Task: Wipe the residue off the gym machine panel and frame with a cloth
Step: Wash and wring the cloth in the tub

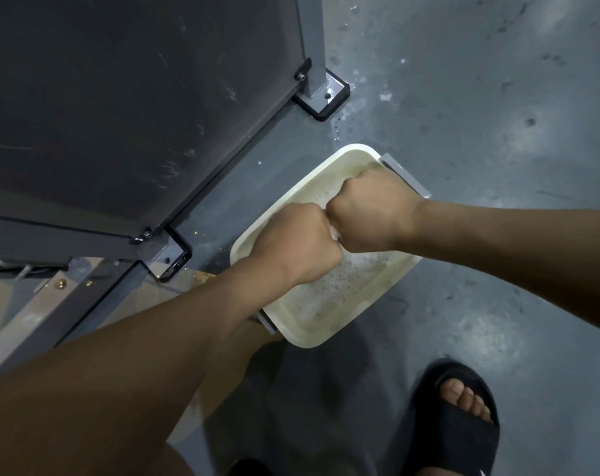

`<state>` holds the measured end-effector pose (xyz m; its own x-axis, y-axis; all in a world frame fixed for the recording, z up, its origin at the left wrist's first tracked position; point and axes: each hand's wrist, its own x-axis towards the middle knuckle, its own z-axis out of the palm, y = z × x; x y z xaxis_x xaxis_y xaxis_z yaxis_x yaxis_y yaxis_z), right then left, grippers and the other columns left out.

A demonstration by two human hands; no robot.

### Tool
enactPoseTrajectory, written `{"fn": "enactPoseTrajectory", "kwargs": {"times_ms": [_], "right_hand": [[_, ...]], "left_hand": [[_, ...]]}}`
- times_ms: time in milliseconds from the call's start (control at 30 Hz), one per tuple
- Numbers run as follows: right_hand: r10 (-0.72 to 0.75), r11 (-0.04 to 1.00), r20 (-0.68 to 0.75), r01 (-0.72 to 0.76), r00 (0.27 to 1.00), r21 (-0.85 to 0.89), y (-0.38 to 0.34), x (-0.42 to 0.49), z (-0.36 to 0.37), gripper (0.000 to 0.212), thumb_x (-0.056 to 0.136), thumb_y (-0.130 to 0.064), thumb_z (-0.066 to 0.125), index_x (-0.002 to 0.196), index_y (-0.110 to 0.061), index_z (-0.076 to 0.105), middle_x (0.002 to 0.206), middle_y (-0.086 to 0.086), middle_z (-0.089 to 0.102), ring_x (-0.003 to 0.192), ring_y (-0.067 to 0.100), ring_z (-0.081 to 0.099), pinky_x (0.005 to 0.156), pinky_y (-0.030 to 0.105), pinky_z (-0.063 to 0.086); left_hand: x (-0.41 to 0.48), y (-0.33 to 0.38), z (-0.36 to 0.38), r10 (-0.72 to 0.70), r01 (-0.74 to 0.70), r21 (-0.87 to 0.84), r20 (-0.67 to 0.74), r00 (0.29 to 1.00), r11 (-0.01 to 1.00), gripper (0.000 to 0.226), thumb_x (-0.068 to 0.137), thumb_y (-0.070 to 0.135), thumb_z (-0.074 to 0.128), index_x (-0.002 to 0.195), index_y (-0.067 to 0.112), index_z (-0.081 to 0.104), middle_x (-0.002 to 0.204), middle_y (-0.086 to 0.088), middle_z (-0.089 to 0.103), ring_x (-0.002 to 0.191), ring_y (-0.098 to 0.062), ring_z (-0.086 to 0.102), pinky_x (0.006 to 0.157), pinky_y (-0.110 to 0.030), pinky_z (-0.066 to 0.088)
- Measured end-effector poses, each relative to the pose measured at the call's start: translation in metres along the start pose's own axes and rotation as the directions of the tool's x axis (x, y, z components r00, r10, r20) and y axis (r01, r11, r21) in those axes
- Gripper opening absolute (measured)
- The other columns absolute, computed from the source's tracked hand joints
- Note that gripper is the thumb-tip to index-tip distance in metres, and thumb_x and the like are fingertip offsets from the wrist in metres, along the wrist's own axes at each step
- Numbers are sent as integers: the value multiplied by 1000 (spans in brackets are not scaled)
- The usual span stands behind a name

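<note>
1. The dark panel (120, 97) fills the far left. Pale streaks and specks of residue sit toward its right side. It looks flat and stiff, so I judge it will take a firm press.
2. The grey frame (314, 39) runs down the panel's right edge to bolted foot plates on the floor, with water drops around the farther plate.
3. My left hand (297, 242) is curled into a fist above the basin, knuckles butted against the other fist.
4. Of the cloth (335, 234) I see only a pale sliver in the seam between the fists. The rest is hidden inside them.
   - I judge it soft, light, soaked and slick with soap.
   - It wants a bunched, full-palm hold rather than fingertips, and a hard wring so it does not drip on the panel.
5. My right hand (367, 214) is also a tight fist, clamped on the cloth's other end as far as I can tell.
6. The cream basin (357, 149) sits on the floor just beside the frame, directly under both hands, holding foamy water.
</note>
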<state>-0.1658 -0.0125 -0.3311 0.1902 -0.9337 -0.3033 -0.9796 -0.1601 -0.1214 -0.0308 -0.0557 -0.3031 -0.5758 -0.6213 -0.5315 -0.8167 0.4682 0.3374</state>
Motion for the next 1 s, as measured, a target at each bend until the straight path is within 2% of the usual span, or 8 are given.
{"fn": "enactPoseTrajectory", "kwargs": {"times_ms": [133, 400, 533, 633, 733, 800, 867, 1000], "right_hand": [[-56, 998, -194, 50, 980, -37, 9, 1, 6, 57, 81, -19, 73, 46, -17, 28, 40, -4, 22, 38, 20, 28, 51, 23, 30], [-145, 989, -482, 119, 864, -84, 16, 4, 8, 53, 95, -25, 47, 44, -15, 58, 35, 2, 45, 29, 22, 37, 55, 17, 15], [-202, 979, -586, 154, 785, -131, 24, 1, -14, 51, 101, -24, 45, 51, -14, 51, 43, 8, 48, 35, 29, 47, 53, 22, 22], [-102, 994, -706, 90, 701, -55, 37, -7, -53, 46, 103, -23, 46, 57, -16, 41, 47, 10, 36, 37, 31, 37, 52, 28, 24], [34, 999, -573, -37, 819, 8, 24, -10, -54, 33, 92, -24, 49, 60, -15, 53, 53, 11, 51, 45, 34, 50, 55, 30, 30], [102, 995, -104, -100, 989, 27, -1, -12, -28, 21, 90, -28, 52, 82, -18, 69, 76, 7, 67, 69, 35, 66, 60, 31, 38], [151, 983, 351, -179, 924, 48, -19, -15, 0, 15, 96, -32, 54, 91, -26, 67, 81, -3, 61, 73, 24, 62, 61, 28, 41], [166, 960, 116, -188, 979, 209, -7, -15, 17, 37, 93, -32, 57, 63, -22, 37, 63, -5, 41, 58, 24, 48, 54, 28, 33]], "left_hand": [[-5, 9, 3, -172, 217, -371, 149, 974, 903, 19, 76, 4, 57, 66, 18, 50, 46, 6, 44, 42, -17, 40, 46, -24, 34], [-16, 20, -9, -217, 541, -660, 510, 832, 522, 32, 67, -8, 55, 69, 15, 33, 61, -1, 18, 52, -19, 12, 46, -25, 17], [-23, 31, -30, -112, 494, -738, 503, 857, 461, 40, 71, -8, 51, 68, 22, 25, 60, 2, 15, 44, -14, 11, 42, -21, 11], [-20, 39, -66, -34, 185, -735, 215, 976, 652, 34, 76, -5, 57, 64, 17, 34, 45, 5, 26, 38, -14, 20, 43, -21, 16], [-12, 26, -61, 0, 31, -467, 66, 998, 884, 35, 87, 7, 58, 58, 15, 41, 37, 9, 36, 31, -10, 34, 37, -18, 30], [-10, 8, -29, -65, 157, -300, 295, 953, 941, 26, 94, 23, 60, 71, 15, 52, 56, 1, 53, 46, -15, 53, 49, -26, 51], [-7, -11, 2, -221, 343, -147, 524, 823, 928, 36, 95, 46, 63, 96, 10, 57, 84, -8, 64, 68, -24, 67, 69, -34, 63], [-6, -23, 0, -79, 104, -126, 187, 979, 987, 33, 98, 36, 55, 121, 19, 40, 94, -4, 65, 79, -20, 63, 59, -32, 47]]}}
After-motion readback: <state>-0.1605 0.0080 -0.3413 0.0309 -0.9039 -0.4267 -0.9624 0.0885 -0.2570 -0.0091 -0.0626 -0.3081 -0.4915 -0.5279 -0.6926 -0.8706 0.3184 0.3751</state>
